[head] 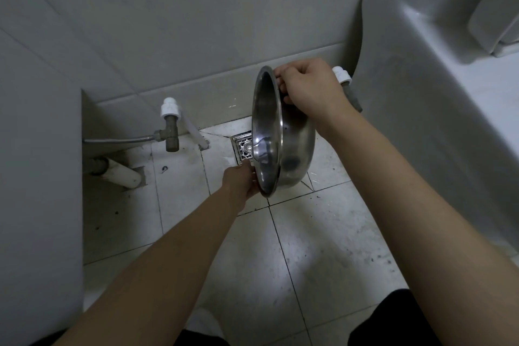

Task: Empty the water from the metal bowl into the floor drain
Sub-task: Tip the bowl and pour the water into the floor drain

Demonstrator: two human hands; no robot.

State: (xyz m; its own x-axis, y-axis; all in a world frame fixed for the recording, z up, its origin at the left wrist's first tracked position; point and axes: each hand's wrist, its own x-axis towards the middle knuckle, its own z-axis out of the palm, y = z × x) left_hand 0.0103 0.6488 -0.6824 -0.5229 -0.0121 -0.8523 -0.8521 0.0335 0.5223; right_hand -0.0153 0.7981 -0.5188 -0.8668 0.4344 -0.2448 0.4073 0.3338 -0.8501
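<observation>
Pour step looks nearly done: round shiny stainless-steel bowl [292, 146] is tipped almost on edge, mouth facing left, low rim right over the square metal grate floor drain [242, 148]; no stream visible, can't tell if water remains. Right hand [310, 87] pinches the top rim, fingers curled tight. Left hand [243, 181] cups the bottom rim, fingers closed on it. Next, prob.: hold tilt till drips stop, w/ rim kept over grate.

A home bathroom: tiled wall [196, 22], grubby tiled floor [323, 247], floor drain [242, 147], water valve [170, 128]
</observation>
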